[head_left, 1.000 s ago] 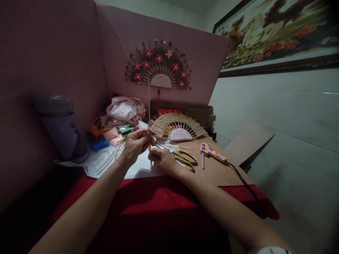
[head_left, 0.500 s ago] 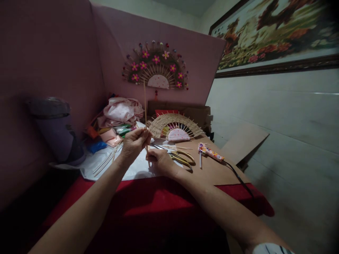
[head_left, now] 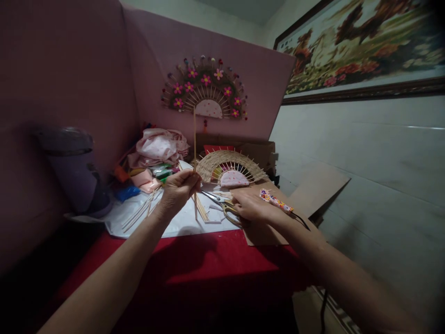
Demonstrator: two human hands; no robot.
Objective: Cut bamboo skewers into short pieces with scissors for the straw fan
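Pinched in my left hand is a long thin wooden stick, held upright above the white sheet. My right hand lies over the handles of the gold-handled scissors, its fingers curled; its grip on them is partly hidden. The scissor blades point left, toward my left hand. Several pale sticks lie below and behind the upright one. A woven half-round fan with a pink spotted centre stands just behind my hands.
A patterned glue gun rests on brown cardboard at right. Coloured packets and pink cloth are at back left, beside a purple flask. A flowered fan hangs behind.
My right hand has left the stick and moved right onto the scissor handles. My left hand still holds the stick, which has shifted slightly right.
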